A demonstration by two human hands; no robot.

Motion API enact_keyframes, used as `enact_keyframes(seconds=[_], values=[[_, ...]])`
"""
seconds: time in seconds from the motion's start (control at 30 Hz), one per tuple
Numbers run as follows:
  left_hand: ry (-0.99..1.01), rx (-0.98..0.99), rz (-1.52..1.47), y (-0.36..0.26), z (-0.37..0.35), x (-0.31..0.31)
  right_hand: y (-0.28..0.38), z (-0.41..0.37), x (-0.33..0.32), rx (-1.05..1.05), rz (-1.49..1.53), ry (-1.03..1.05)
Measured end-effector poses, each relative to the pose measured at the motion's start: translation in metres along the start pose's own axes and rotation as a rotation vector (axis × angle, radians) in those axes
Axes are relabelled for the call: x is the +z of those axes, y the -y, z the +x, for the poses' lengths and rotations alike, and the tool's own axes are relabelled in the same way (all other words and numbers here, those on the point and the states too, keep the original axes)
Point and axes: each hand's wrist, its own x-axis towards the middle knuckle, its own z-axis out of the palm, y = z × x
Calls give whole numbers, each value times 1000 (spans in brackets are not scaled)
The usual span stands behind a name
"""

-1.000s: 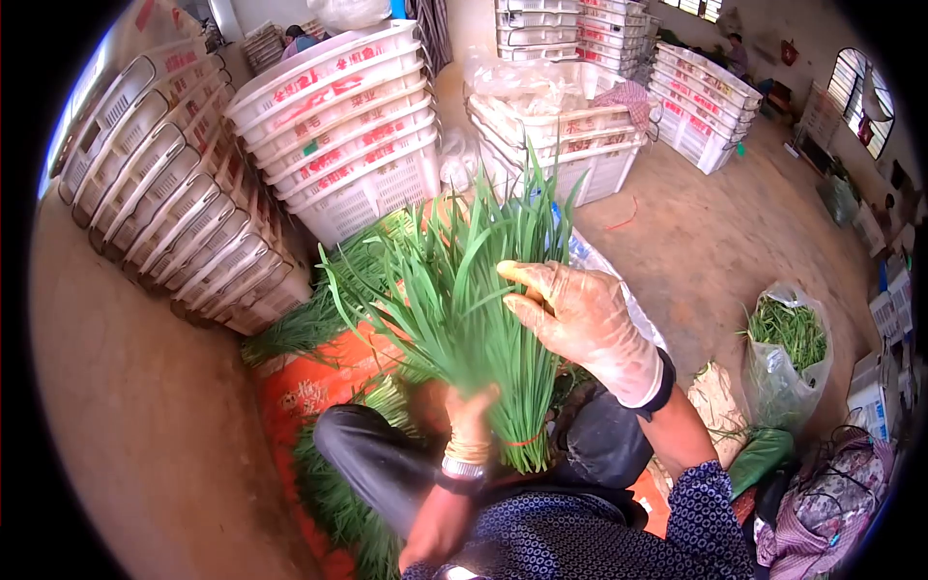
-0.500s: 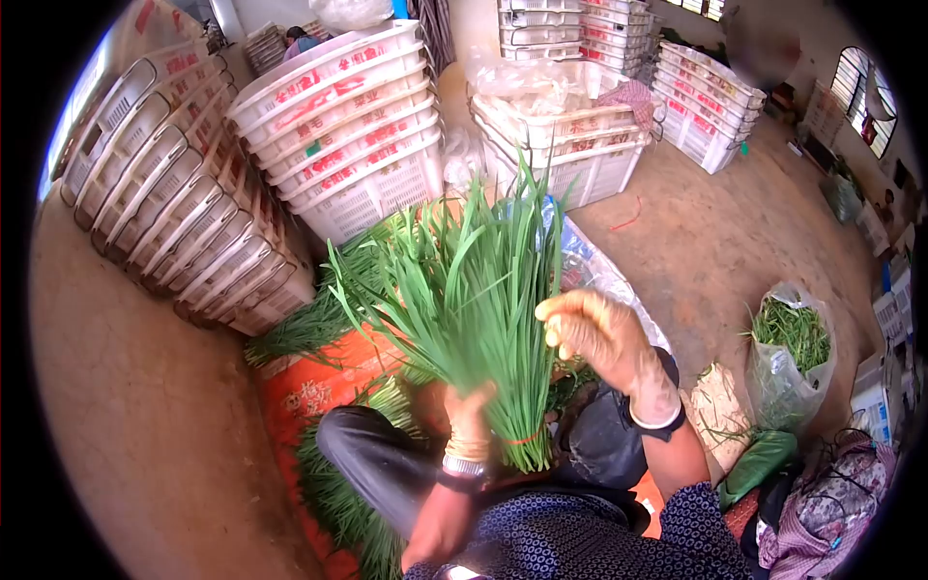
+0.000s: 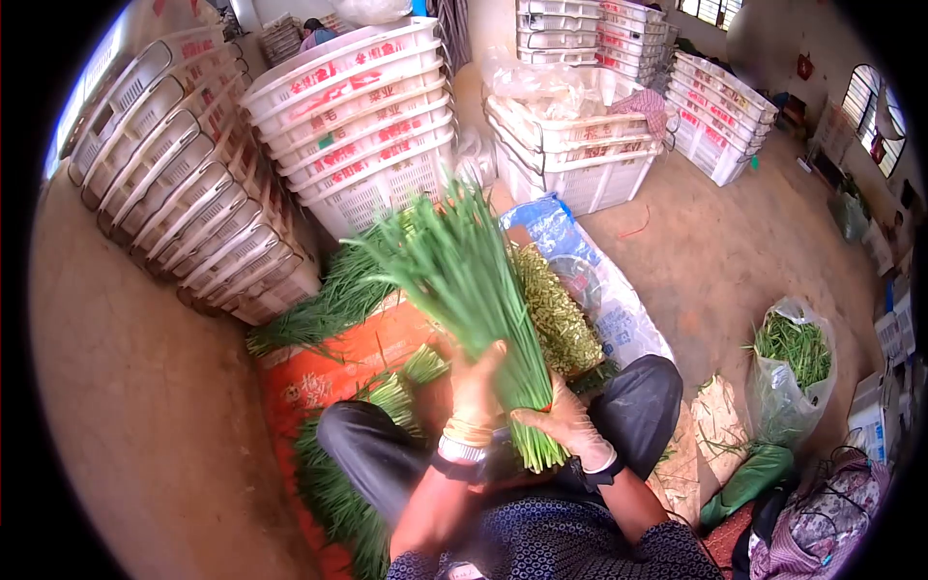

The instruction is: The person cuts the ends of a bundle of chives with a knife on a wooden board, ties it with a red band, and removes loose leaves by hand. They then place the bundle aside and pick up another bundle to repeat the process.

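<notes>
A large bunch of long green leafy stalks leans up and to the left in front of me, its cut ends low near my lap. My left hand, gloved and slightly blurred, is wrapped round the left side of the bunch. My right hand, also gloved, grips the bunch near its base, beside a red band. Behind the bunch, to its right, is a block of packed cut stalk ends. More bunches lie to the left of my left hand.
An orange sheet and a blue-white sheet cover the floor. Stacked white crates stand ahead, with more on the left. A clear bag of greens stands at the right. A person is partly visible behind the crates.
My right hand has come down from the raised position onto the bunch's base. The bunch now tilts further left, uncovering the packed stalk ends.
</notes>
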Motion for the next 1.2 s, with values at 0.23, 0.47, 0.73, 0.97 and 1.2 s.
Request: enact_keyframes(seconds=[0.23, 0.47, 0.73, 0.97, 1.2], values=[[250, 102, 230, -39, -18, -70, 8, -11, -40, 287, 699, 182], [513, -272, 363, -8, -43, -103, -3, -25, -42, 357, 861, 126], [359, -271, -34, 23, 9, -67, 31, -18, -37, 204, 619, 309], [186, -96, -187, 29, 19, -35, 50, 5, -39, 75, 310, 298], [88, 178, 19, 35, 13, -21, 34, 19, -9, 16, 359, 1]])
